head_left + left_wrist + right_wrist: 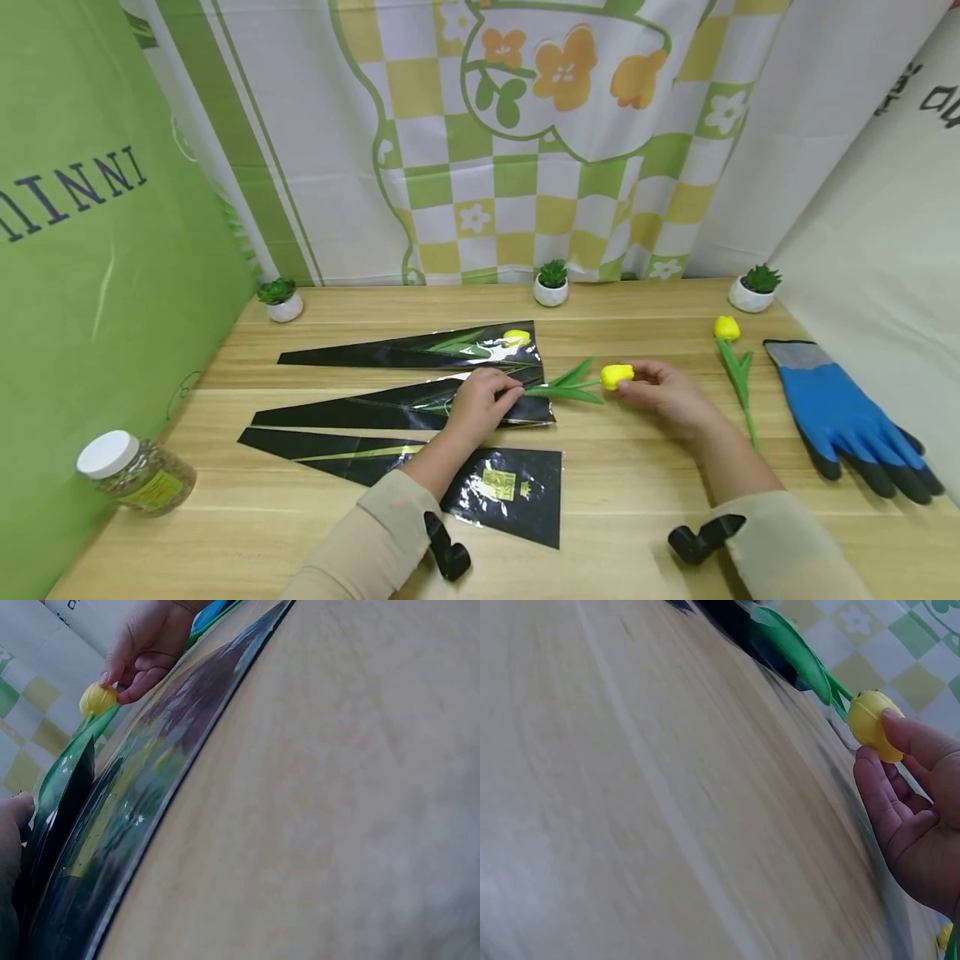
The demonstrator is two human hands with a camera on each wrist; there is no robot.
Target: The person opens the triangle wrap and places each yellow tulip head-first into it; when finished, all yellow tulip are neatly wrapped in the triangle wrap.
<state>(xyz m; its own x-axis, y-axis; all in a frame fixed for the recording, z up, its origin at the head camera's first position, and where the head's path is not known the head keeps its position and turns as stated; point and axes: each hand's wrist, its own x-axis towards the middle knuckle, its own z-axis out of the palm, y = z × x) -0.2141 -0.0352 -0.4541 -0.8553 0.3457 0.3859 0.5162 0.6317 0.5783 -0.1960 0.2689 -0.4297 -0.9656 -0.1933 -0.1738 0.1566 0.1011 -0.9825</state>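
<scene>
A yellow tulip with green leaves (617, 377) lies sideways over the table, its stem end inside the middle black flower sleeve (315, 408). My right hand (666, 395) pinches the bloom between thumb and fingers, which the right wrist view also shows. At the mouth of that sleeve, my left hand (480, 407) pinches the film beside the leaves. Only part of this hand (9, 840) shows in the left wrist view. Behind lies another black sleeve (345, 354) with a yellow tulip inside. In front, partly under my left forearm, is a flat black sleeve (525, 512) with gold print.
A loose yellow tulip (726, 328) and a blue work glove (843, 408) lie on the right. On the left stands a clear jar (161, 479) with a white lid. Potted succulents (551, 286) line the back edge of the wooden table (630, 508), before a checked curtain.
</scene>
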